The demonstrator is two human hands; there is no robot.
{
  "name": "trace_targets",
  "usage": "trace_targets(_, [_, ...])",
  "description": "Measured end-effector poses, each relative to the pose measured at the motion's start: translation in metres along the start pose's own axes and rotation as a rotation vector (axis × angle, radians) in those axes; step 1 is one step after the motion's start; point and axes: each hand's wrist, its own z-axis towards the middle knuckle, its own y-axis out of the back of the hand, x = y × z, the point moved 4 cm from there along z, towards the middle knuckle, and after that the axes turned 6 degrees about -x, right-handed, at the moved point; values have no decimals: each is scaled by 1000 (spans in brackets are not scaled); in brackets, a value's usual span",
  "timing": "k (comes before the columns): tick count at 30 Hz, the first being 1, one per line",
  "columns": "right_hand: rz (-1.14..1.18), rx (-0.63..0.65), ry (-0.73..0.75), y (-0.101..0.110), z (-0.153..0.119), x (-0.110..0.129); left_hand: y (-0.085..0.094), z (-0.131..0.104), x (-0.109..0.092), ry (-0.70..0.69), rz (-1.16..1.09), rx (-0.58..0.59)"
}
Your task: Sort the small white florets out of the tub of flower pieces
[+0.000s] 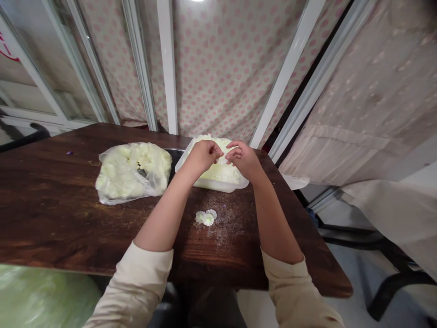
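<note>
Both my hands are over a white rectangular tub [218,186] filled with pale yellow-green pieces [223,173]. My left hand [205,154] has its fingers pinched together at the tub's middle; whatever lies between the fingertips is too small to make out. My right hand [243,158] is just to the right, fingers curved and apart, its tips close to those of my left hand. Nearer to me, a few pale ruffled pieces [206,217] lie on the dark wooden table [218,255], beside scattered white grains.
A clear plastic bag [133,172] of pale pieces sits left of the tub, with a dark round tray [175,157] partly hidden between them. A large green bag [44,296] is at the lower left. Dotted curtains [225,68] hang behind the table; a black chair frame [392,287] stands right.
</note>
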Motion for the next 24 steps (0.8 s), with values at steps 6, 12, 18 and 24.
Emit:
trace_targets(6, [-39, -68, -21, 4, 1, -3, -6, 3, 7, -42, 66, -31])
trace_targets(12, [-57, -129, 33, 9, 3, -3, 3, 5, 12, -3, 83, -131])
trace_targets(18, [-127, -178, 24, 17, 4, -12, 8, 4, 16, -12, 207, -183])
trace_targets(24, [-225, -194, 38, 17, 5, -15, 4, 2, 23, 34, 330, -189])
